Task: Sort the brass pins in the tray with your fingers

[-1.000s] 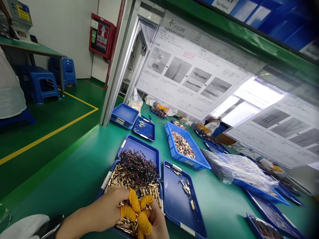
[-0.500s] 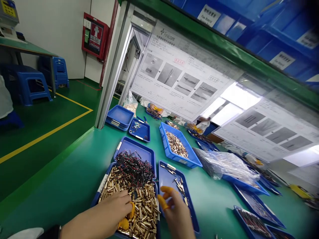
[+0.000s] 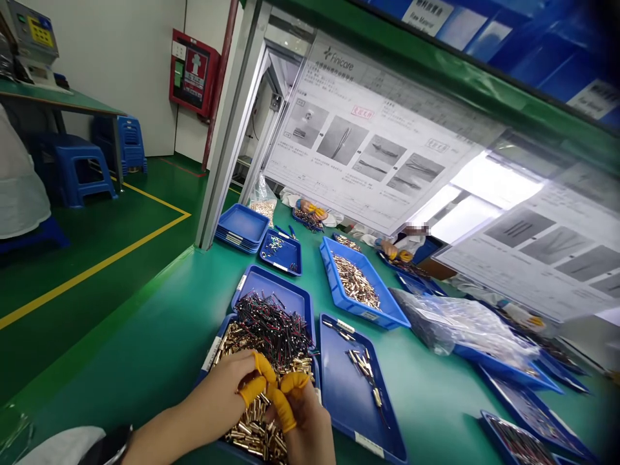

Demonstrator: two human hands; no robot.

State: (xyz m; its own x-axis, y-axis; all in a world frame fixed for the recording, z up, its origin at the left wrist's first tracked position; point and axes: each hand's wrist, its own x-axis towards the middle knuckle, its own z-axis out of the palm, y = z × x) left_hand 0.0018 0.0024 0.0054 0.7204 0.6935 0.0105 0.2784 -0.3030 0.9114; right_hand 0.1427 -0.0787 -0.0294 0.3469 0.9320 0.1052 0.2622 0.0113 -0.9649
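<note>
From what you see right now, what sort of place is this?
Probably a factory assembly workshop, judging by heaped small golden metal tubes, a white printed sheet with arrowed photos, and another person's hand in yellow finger covers.

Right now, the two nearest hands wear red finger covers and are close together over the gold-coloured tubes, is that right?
Not quite: the finger covers are yellow, not red, as the head view shows. The left hand and right hand are close together over the gold-coloured tubes.
</note>
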